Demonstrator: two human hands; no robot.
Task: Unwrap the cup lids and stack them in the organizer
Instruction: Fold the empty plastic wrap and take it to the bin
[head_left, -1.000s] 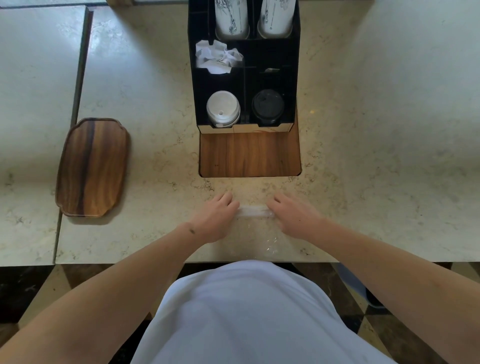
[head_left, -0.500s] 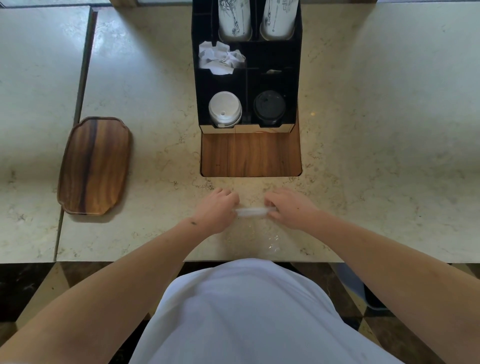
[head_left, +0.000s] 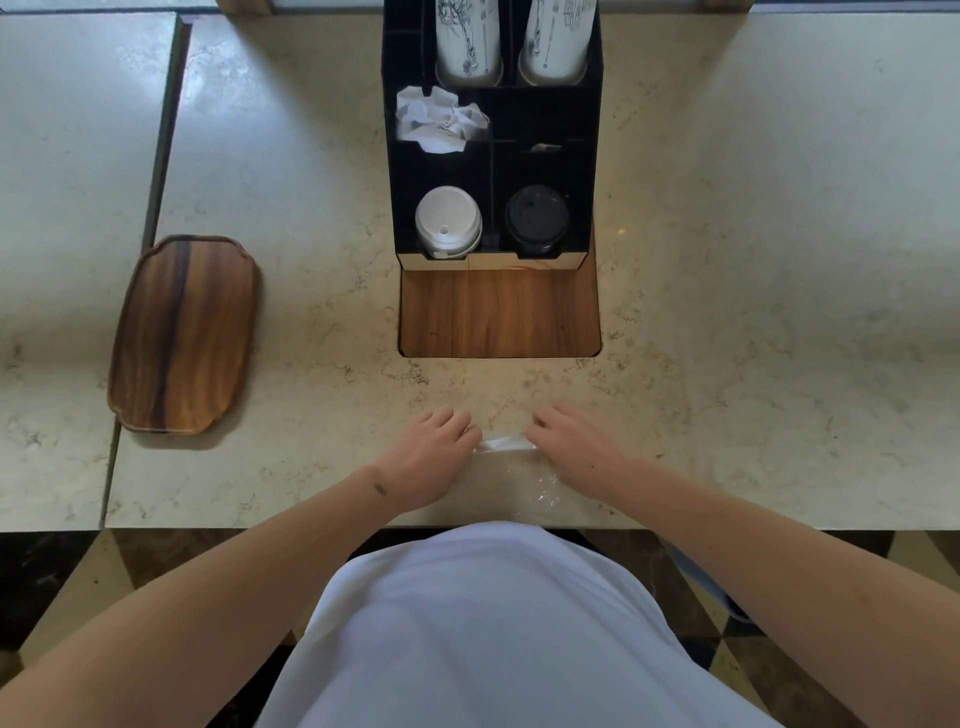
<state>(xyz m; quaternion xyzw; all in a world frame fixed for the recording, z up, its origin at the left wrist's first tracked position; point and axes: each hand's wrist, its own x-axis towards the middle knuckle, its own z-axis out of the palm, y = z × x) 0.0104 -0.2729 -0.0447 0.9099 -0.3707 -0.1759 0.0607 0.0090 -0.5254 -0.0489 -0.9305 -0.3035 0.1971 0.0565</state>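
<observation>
Black organizer (head_left: 543, 119); seemingly clear wrap (head_left: 511, 470).

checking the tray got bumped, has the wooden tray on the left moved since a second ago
No. The wooden tray sits at the same spot across the counter seam, left of the organizer.

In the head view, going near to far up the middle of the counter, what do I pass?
Clear plastic wrap between the hands → wooden inset panel → white lid stack and black lid stack → crumpled paper → upright paper cup sleeves.

The print on the paper cups (head_left: 511, 39) is too small to read.
</observation>
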